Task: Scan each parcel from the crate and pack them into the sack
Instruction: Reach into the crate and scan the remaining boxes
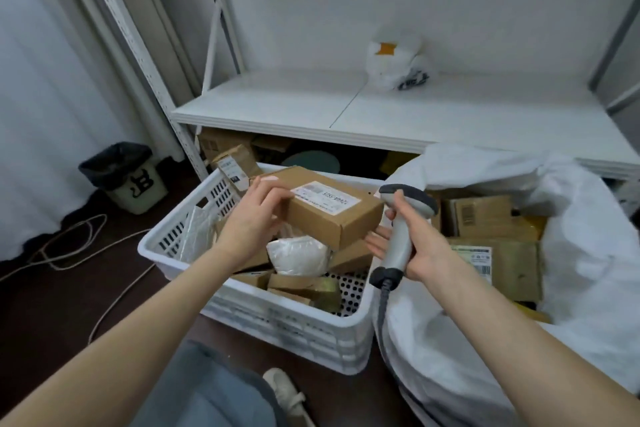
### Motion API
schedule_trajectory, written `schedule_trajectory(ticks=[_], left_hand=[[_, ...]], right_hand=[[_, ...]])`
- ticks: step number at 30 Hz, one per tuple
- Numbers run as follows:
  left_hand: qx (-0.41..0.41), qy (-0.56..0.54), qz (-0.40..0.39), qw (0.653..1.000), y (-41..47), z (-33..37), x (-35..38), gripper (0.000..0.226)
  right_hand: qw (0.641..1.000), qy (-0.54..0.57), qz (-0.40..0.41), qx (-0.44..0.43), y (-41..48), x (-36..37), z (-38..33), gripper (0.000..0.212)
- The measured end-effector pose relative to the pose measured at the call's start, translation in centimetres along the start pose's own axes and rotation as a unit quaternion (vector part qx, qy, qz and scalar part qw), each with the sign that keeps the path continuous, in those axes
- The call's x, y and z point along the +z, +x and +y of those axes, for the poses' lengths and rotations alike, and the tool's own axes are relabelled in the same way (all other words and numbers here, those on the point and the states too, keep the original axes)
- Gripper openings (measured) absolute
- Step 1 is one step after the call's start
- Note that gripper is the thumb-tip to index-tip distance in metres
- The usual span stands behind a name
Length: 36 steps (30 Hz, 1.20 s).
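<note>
My left hand grips the left end of a brown cardboard parcel with a white label on top, held above the white plastic crate. My right hand grips the handle of a grey barcode scanner, whose head sits right beside the parcel's right end; its fingertips reach under the parcel. The crate holds several more brown boxes and a white padded pouch. To the right, the white sack stands open with several labelled cardboard parcels inside.
A white shelf runs behind the crate, with a white plastic bag on it and boxes stored beneath. A small bin with a black liner stands at the left, cables trailing on the dark floor. My shoe is near the crate's front.
</note>
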<state>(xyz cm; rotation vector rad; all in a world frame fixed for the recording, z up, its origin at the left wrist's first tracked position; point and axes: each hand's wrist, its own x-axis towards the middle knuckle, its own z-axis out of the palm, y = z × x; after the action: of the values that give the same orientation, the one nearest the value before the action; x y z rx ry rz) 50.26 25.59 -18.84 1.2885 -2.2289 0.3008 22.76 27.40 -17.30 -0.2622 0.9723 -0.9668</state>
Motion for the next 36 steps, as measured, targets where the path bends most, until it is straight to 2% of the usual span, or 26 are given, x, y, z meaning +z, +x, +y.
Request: schedule_trajectory(ticks=[4, 6, 7, 9, 11, 14, 18, 21, 25, 27, 32, 34, 36], left_hand=[[0.035, -0.012, 0.005, 0.999, 0.7, 2.8, -0.5, 0.056], [0.026, -0.001, 0.023, 0.999, 1.0, 4.2, -0.3, 0.058], [-0.011, -0.009, 0.027, 1.000, 1.1, 4.8, -0.1, 0.060], [-0.160, -0.085, 0.028, 0.983, 1.3, 6.4, 0.3, 0.065], [-0.328, -0.221, 0.034, 0.918, 1.6, 7.4, 0.5, 0.064], [-0.459, -0.379, 0.033, 0.803, 2.2, 6.9, 0.6, 0.063], [-0.515, -0.519, -0.050, 0.681, 2.5, 5.4, -0.2, 0.045], [-0.515, -0.578, -0.092, 0.626, 1.7, 6.2, 0.3, 0.039], [-0.532, -0.565, -0.041, 0.629, 1.5, 6.5, 1.3, 0.044], [-0.541, -0.558, -0.021, 0.629, 1.8, 6.0, 0.9, 0.037], [-0.543, -0.551, -0.058, 0.632, 1.3, 4.6, -0.7, 0.035], [-0.558, -0.559, -0.025, 0.613, 0.9, 4.1, -0.9, 0.034], [-0.573, -0.588, 0.031, 0.570, 0.4, 3.7, -0.8, 0.031]], right_hand=[[0.999, -0.013, 0.033, -0.008, -1.4, -1.4, 0.3, 0.047], [0.998, -0.001, 0.048, -0.029, -1.7, -2.0, 0.6, 0.042], [0.998, 0.005, 0.056, -0.042, -1.8, -2.3, 0.8, 0.039], [0.995, 0.012, 0.073, -0.070, -1.8, -2.9, 1.2, 0.034], [0.991, 0.011, 0.090, -0.102, -2.0, -3.4, 1.3, 0.033], [0.985, -0.013, 0.099, -0.138, -2.6, -4.1, 1.1, 0.025], [0.977, -0.057, 0.104, -0.178, -3.2, -4.7, 1.1, 0.019], [0.974, -0.049, 0.114, -0.192, -3.2, -4.5, 1.6, 0.017], [0.974, -0.079, 0.098, -0.188, -3.5, -4.2, 1.8, 0.010], [0.970, -0.107, 0.096, -0.196, -3.7, -4.2, 1.5, 0.011], [0.968, -0.113, 0.078, -0.209, -3.8, -4.5, 0.6, 0.018], [0.968, -0.110, 0.083, -0.211, -3.7, -4.5, 0.6, 0.027], [0.966, -0.103, 0.098, -0.215, -3.8, -4.4, 0.9, 0.032]])
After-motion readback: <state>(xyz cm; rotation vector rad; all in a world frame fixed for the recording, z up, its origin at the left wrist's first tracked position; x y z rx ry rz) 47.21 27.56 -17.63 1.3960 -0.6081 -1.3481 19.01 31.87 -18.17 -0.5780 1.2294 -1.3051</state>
